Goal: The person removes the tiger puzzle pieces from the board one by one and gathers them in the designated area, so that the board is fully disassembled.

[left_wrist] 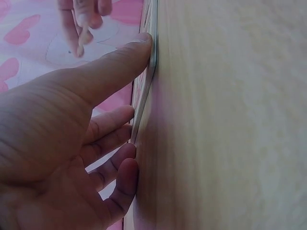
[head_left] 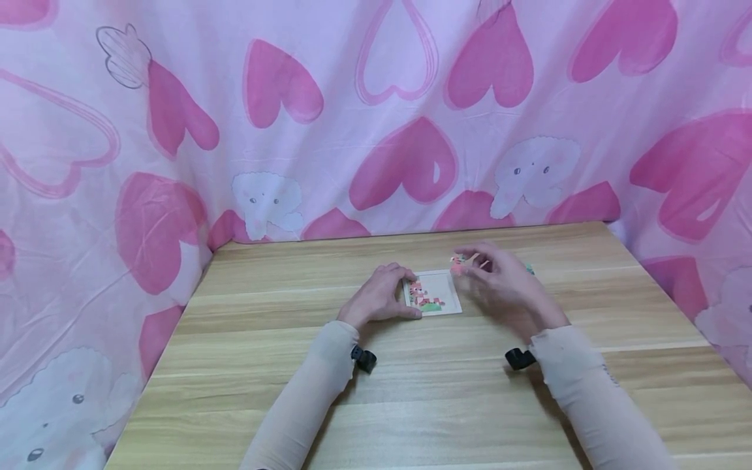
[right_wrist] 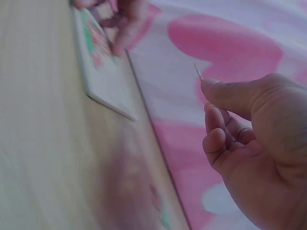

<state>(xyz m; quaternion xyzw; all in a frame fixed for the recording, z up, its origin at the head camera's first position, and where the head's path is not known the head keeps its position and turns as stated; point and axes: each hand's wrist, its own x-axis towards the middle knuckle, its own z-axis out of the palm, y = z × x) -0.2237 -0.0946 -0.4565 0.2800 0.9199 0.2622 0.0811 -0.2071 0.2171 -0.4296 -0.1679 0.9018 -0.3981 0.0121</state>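
Note:
A small white puzzle tray [head_left: 442,284] lies on the table, partly filled with pieces showing an orange-red animal [head_left: 418,291] and green ground along its left and near sides. My left hand [head_left: 380,295] grips the tray's left end, thumb at the near edge and fingers at the far side. In the left wrist view the tray's thin edge [left_wrist: 145,96] shows between thumb and fingers. Just above the tray's far right corner, my right hand [head_left: 499,277] pinches a colourful puzzle piece [head_left: 457,262]. The right wrist view shows that piece [right_wrist: 197,71] edge-on at the thumb tip.
Another piece [head_left: 530,269] with green on it lies on the table behind my right hand, mostly hidden. The wooden table [head_left: 435,391] ends at a pink heart-patterned curtain [head_left: 405,163] at the back and sides.

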